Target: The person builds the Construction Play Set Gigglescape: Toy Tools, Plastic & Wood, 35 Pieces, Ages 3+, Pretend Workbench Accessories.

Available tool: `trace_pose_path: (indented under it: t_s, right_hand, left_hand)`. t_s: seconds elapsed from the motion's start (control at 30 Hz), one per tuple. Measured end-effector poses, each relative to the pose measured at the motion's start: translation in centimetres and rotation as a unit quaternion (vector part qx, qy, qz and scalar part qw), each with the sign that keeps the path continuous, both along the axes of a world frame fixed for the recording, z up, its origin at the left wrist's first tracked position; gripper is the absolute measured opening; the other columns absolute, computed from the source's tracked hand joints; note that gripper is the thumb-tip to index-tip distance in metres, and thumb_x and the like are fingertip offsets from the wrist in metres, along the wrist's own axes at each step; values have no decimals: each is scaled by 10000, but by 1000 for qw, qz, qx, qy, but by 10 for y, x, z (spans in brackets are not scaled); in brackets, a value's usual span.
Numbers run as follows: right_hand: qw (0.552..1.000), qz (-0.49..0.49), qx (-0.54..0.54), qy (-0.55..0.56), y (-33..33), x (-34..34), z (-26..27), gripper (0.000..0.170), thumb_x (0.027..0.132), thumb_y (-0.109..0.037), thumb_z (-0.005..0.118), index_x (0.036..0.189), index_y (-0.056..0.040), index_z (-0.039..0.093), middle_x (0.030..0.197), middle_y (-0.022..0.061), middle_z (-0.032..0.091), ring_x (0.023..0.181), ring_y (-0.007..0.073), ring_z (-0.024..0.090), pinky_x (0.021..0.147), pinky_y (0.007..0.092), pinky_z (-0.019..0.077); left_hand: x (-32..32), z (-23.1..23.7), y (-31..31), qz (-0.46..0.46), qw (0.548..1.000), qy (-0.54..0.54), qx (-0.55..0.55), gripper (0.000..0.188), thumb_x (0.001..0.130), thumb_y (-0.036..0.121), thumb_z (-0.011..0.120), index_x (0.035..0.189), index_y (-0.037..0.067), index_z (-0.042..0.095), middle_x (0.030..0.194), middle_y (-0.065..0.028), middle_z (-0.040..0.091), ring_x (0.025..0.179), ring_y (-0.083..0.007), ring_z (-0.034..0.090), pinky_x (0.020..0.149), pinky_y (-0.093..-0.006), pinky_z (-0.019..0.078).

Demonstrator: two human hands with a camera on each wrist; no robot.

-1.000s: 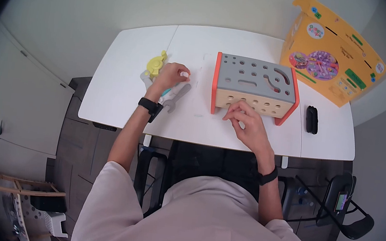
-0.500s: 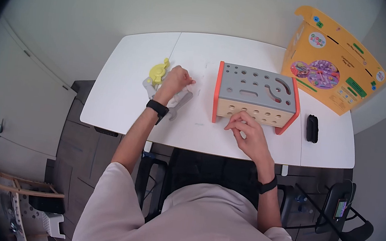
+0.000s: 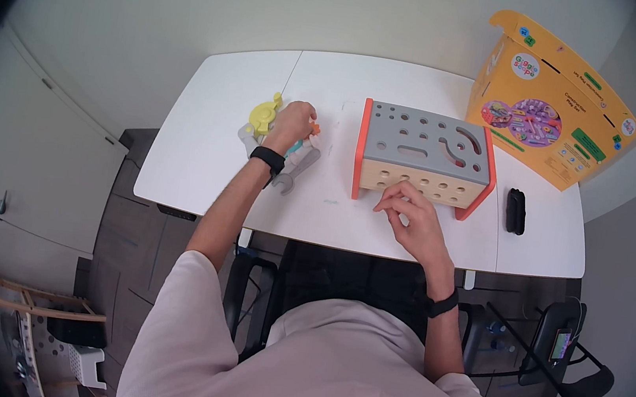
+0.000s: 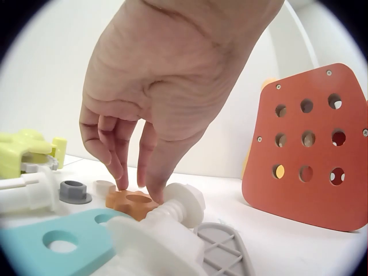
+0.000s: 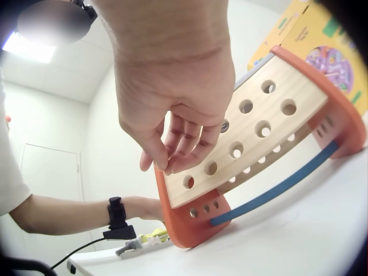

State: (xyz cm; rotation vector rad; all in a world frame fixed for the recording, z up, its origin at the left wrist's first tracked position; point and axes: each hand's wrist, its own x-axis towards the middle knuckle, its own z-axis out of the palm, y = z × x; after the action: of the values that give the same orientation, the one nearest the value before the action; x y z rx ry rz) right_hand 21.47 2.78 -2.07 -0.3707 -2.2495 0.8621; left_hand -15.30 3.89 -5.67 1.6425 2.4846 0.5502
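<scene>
My left hand [image 3: 293, 126] reaches down over a group of toy parts on the left of the table. Its thumb and fingertips pinch an orange gear-shaped piece [image 4: 131, 202], low among the parts. Right by it lie a white plastic screw [image 4: 178, 208], a turquoise plate with holes [image 4: 80, 241] and a grey hex nut [image 4: 73, 191]. A grey wrench [image 3: 285, 185] sits below the hand in the head view. My right hand [image 3: 413, 220] hangs with loosely curled fingers and holds nothing, in front of the wooden workbench toy [image 3: 419, 181].
The workbench has a grey top with holes and slots and red-orange end panels [image 4: 307, 149]. Behind it to the right stands a yellow box [image 3: 555, 109]. A black case [image 3: 516, 212] lies near the right side of the white table [image 3: 224, 92]. Beyond my left hand is a yellow-green toy piece [image 3: 263, 116].
My left hand shifts slightly among the parts, and the orange piece shows more plainly at its fingertips. The right hand stays about where it was. The head view has tilted a little.
</scene>
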Motion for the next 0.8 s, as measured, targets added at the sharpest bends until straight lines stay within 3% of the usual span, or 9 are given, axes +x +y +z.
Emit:
trace_pose_path:
  t_s: [0.23, 0.47, 0.63, 0.8]
  right_hand:
    - [1000, 3, -6, 2, -1, 1, 2, 216, 765, 145, 655, 885, -29, 698, 958, 50, 613, 901, 227, 663, 746, 353, 534]
    - [1000, 0, -8, 0, -1, 1, 1, 230, 762, 142, 656, 890, -44, 699, 962, 48, 613, 906, 230, 662, 749, 358, 530]
    - [1000, 3, -8, 11, -1, 2, 1, 225, 768, 137, 657, 892, -46, 696, 958, 46, 610, 897, 232, 657, 742, 359, 523]
    - [1000, 8, -9, 13, -2, 3, 3, 209, 775, 130, 657, 883, -45, 693, 948, 44, 606, 889, 232, 655, 727, 362, 519]
  left_hand:
    - [-1, 3, -3, -23, 999, 31, -17, 339, 654, 29, 846, 982, 45, 763, 1028, -147, 734, 958, -319, 715, 822, -408, 575]
    - [-8, -5, 0, -39, 999, 23, -12, 377, 645, 18, 843, 1013, 59, 772, 1051, -146, 730, 990, -328, 706, 840, -411, 574]
    - [-5, -2, -3, -72, 996, 50, 24, 291, 686, 9, 811, 972, 56, 776, 1039, -143, 729, 976, -335, 707, 848, -420, 577]
    - [-5, -3, -1, -104, 992, 74, 17, 284, 666, 11, 818, 939, 85, 787, 1093, -126, 690, 1047, -344, 642, 893, -413, 554]
